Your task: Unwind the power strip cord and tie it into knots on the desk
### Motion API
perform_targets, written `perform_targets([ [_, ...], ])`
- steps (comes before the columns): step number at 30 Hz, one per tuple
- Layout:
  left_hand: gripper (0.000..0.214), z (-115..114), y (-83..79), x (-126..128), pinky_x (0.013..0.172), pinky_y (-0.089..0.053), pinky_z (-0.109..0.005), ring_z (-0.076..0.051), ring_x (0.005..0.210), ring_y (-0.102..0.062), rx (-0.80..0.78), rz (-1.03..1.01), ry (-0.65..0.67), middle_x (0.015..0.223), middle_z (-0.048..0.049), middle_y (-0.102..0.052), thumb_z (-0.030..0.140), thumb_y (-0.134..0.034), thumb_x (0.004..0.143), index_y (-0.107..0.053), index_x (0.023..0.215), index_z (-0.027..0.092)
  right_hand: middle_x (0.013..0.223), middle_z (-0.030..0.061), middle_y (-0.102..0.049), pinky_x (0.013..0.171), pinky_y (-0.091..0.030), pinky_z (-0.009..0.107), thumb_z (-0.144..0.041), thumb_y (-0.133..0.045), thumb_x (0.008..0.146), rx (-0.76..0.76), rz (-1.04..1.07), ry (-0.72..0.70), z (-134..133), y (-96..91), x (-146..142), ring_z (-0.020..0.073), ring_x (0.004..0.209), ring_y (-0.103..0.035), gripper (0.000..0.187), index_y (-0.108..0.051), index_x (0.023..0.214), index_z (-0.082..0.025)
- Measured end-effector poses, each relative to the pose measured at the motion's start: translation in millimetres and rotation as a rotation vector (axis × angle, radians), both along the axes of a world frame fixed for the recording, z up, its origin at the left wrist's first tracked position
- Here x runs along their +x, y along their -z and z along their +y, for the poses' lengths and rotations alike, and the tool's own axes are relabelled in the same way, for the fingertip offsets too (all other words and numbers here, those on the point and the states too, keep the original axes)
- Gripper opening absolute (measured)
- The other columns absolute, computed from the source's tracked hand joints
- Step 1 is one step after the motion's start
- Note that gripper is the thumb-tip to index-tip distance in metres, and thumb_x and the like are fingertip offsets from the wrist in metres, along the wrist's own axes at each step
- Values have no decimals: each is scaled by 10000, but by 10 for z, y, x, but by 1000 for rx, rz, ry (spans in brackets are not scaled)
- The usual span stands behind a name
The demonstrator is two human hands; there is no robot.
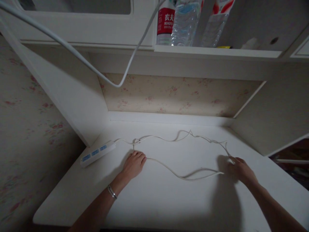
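Note:
A white power strip (98, 154) with blue-marked sockets lies at the left of the white desk (183, 206). Its thin white cord (166, 140) runs from the strip across the desk to the right and loops back toward the middle. My left hand (135, 162), with a silver bracelet (112, 191) at the wrist, is closed over the cord near the strip. At the right, my right hand (240, 169) pinches the cord's other stretch. A slack bend of the cord lies between the hands, its tip beside my right hand.
Above the desk, a shelf (217, 51) holds several plastic bottles (185, 24). A thick white cable (118, 85) hangs close to the camera at upper left. Side panels (70, 87) and floral wallpaper (173, 96) bound the desk.

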State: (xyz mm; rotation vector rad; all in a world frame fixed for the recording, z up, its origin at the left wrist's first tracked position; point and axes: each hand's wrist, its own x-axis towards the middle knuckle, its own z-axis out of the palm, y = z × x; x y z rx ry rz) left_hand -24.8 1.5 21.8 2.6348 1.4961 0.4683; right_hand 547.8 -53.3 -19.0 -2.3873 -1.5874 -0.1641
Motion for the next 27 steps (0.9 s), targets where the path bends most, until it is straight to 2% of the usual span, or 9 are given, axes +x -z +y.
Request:
perform_targets([
  [5,285,-93,48,-17,858,-405,-351,-200,928,-545,28,43,-14,923,-51,-638,297,-358,961,-624,908,209,967,203,-674,660,-498,449,-321,-503,759,-131,47,169,-155,72,462,352,871,-658,342,-703,1005,-192],
  [9,299,-205,76,2,861,-407,-335,-196,909,-569,33,59,-86,886,-49,-644,278,-337,964,-615,876,211,1199,232,-581,541,-466,450,-450,-468,805,-138,-10,236,0,-101,244,321,702,-661,428,-643,1129,-231],
  [11,280,-256,80,11,810,-421,-314,-191,890,-587,11,44,-186,878,-42,-648,284,-342,961,-601,875,222,1216,225,-567,580,-480,416,-412,-412,859,-97,-47,114,142,-207,-100,283,746,-661,396,-631,1128,-222],
  [15,162,-240,86,1,718,-443,-282,-174,868,-616,-52,-39,-394,1048,-31,-632,279,-446,911,-564,1015,242,1227,138,-554,739,-516,362,-349,-370,916,56,-44,-350,442,-324,-1112,234,915,-639,393,-531,1242,-200],
  [19,216,-75,109,-59,743,-464,-280,-173,902,-615,-88,-140,-552,1154,-70,-573,259,-489,870,-537,1073,204,1403,96,-412,679,-525,294,-336,-365,939,-12,131,-642,703,-317,-2212,129,729,-639,447,-375,1382,-277],
  [21,213,1,130,-93,764,-467,-288,-180,917,-611,-111,-175,-570,1133,-83,-572,201,-477,854,-535,1059,190,1449,108,-358,750,-522,306,-327,-392,931,-44,195,-687,840,-300,-2678,131,754,-638,505,-308,1426,-273],
  [23,248,42,154,-119,795,-464,-295,-188,953,-604,-134,-198,-551,1104,-87,-583,123,-470,822,-532,1054,185,1466,117,-338,812,-504,316,-328,-394,931,-87,185,-716,992,-289,-3056,184,936,-621,555,-241,1459,-255],
  [25,312,41,174,-134,825,-458,-295,-189,986,-597,-144,-208,-521,1088,-84,-595,63,-464,788,-526,1068,185,1438,110,-378,822,-494,317,-339,-385,941,-161,150,-732,1147,-287,-3341,204,1012,-591,549,-226,1463,-272],
  [27,344,1,186,-145,832,-457,-291,-185,980,-600,-142,-206,-493,1077,-80,-601,38,-466,770,-525,1072,191,1381,97,-434,783,-494,310,-362,-374,952,-206,124,-729,1285,-292,-3532,195,963,-603,501,-269,1440,-311],
])
